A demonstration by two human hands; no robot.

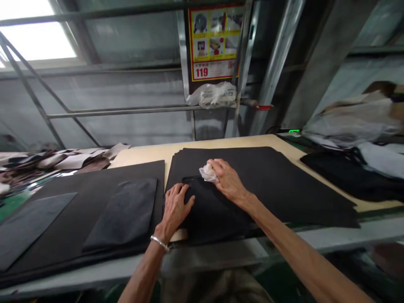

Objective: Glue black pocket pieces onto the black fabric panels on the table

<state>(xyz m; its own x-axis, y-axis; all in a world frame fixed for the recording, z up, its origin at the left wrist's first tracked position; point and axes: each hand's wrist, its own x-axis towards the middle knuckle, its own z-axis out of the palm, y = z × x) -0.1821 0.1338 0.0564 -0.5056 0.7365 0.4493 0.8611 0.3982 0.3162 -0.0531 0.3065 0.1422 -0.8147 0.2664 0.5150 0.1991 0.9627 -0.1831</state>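
My right hand (229,180) is shut on a crumpled white cloth (208,172), pressing it against a stack of black sheets (277,185), probably leather or synthetic. My left hand (176,209) rests flat with its fingers apart on a smaller black piece (208,210) lying on that stack, and holds nothing. A silver bangle (159,243) circles my left wrist. To the left lies a second black sheet stack (59,210), topped by dark grey panels (124,210). The cloth hides part of the stack beneath it.
The stacks lie on a pale wooden board (202,152). Tan and brown leather scraps (67,162) lie at far left. Black material (347,176) and a grey bag bundle (350,124) sit at right. Metal pipes (126,110) and a safety poster (214,44) stand behind.
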